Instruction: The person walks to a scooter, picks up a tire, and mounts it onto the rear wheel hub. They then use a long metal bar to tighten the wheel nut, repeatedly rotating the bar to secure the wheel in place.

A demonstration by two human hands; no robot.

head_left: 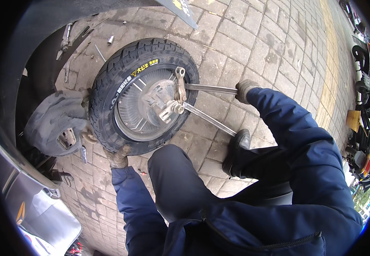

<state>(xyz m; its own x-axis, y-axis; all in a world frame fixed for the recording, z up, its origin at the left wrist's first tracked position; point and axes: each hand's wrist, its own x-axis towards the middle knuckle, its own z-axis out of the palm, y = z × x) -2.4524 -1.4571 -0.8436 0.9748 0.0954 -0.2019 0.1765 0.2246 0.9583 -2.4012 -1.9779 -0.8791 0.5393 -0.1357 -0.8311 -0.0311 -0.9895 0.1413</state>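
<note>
A wheel with a black tyre (pixel 121 57) and a finned metal hub (pixel 129 106) is in front of me, its hub side facing up toward me. My gloved right hand (pixel 245 90) is closed round the outer end of a long steel tyre lever (pixel 212 88), whose other end meets the tyre's inner edge at the right. A second tyre lever (pixel 210 118) slants from the same side of the wheel toward my shoe (pixel 238 145). My gloved left hand (pixel 117 157) grips the tyre's near left edge; some of its fingers are hidden. A brake arm (pixel 179 83) stands out from the hub.
Dark vehicle bodywork (pixel 35 47) arches over the left side, with a dusty black cover (pixel 52 123) below it. A socket (pixel 111 40) and a ratchet-like tool (pixel 67 36) lie beyond the wheel on the brick paving (pixel 253 40). Parked scooters (pixel 366 85) line the far right.
</note>
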